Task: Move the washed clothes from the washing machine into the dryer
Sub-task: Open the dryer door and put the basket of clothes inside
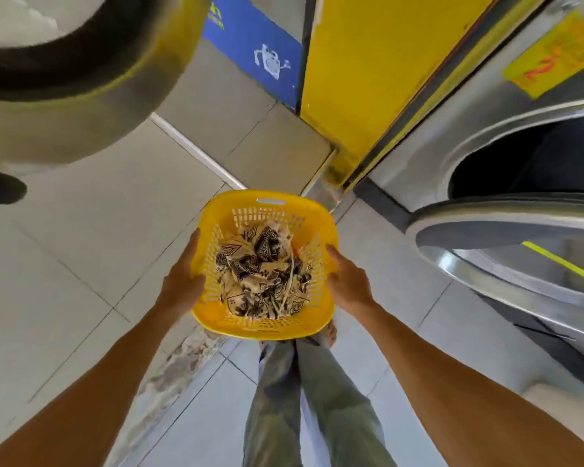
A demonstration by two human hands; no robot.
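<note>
A yellow plastic laundry basket [267,264], with slotted walls and a cut-out handle in its far rim, is held in the air above the tiled floor [81,230] at the centre of the view. Inside it lies a crumpled heap of washed clothes [263,278]: cream fabric printed with black geometric and leaf-like patterns, with a few pale cords trailing toward six o'clock. The heap fills the bottom of the basket and stays well below the rim.

The left hand [182,281] grips the basket's rim at nine o'clock, thumb lying along the top edge and the fingers wrapped under the outside, hidden from view. The right hand [348,281] grips the rim at three o'clock, thumb over the edge and the fingers curled below. The clothes sit between the two hands, touching neither; only the basket wall separates them from the thumbs.

At about two to three o'clock of the basket stands a steel machine [486,129] whose round door [506,237] is swung open, showing a dark drum opening [526,163]. At ten to eleven o'clock another round door [64,79] with a dark rim looms close to the camera, blurred. A yellow panel [368,62] and a blue sign [250,45] lie at twelve o'clock. The person's trousered legs [311,399] show at six o'clock.
</note>
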